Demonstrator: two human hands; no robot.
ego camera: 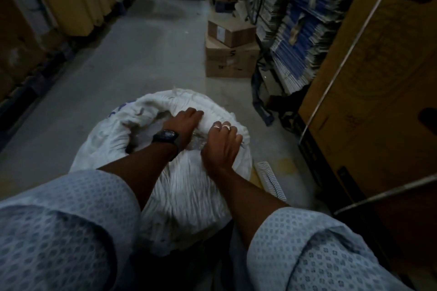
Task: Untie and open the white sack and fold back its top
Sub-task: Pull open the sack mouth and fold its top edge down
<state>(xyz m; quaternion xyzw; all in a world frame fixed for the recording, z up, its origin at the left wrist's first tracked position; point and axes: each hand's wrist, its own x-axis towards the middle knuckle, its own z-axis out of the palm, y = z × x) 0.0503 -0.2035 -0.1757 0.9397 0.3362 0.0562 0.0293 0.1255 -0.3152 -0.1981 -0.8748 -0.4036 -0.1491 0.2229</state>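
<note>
on the aisle floor (146,54), white sack (186,186) open, both hands on its rolled rim.
left hand (183,123), watch (165,137) on wrist, and right hand (221,146) reach forward side by side, palms down, fingers (230,130) curled over the folded-back top.

Fingertips of left hand (184,123) and right hand (221,146) hidden in white sack (186,194) folds.

Both sleeves (71,231) are pale blue with a small repeating pattern. The left wrist wears a dark watch (165,136) — the right hand (221,146) shows two rings (222,126), seemingly metal.
</note>
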